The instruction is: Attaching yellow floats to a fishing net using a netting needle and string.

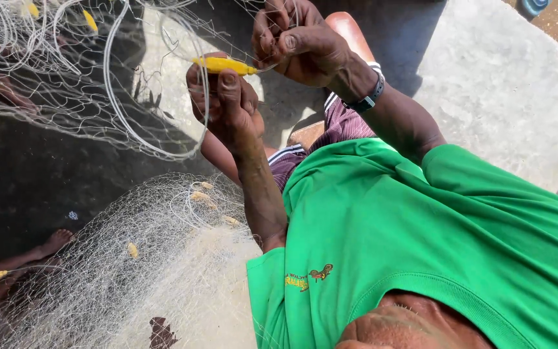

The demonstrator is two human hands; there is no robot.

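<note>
— Two hands up close together, both busy with the fishing net [85,97]. Which one has the yellow netting needle [224,65]?

— The left hand [227,106]. Its grip is pressed together around the needle's rear end, thumb on top, so the needle sticks out of the fist.

— And its long axis?

— Nearly level, running across the view, its pointed tip aimed at the right hand [301,42], which sits just beside that tip and a little higher.

— What is the right hand's grip doing?

— Fingers curled and pinched on fine net strands; the tip almost touches them.

— Anything around them?

— Loose white line [163,139] loops off the left hand's side, and more mesh hangs stretched behind, with small yellow floats [90,19] in it. Below, a pale heap of net [150,271] lies on the ground, and another person's bare foot [56,242] rests near its edge — well apart from the hands. The green shirt [434,239] fills the near side.
</note>
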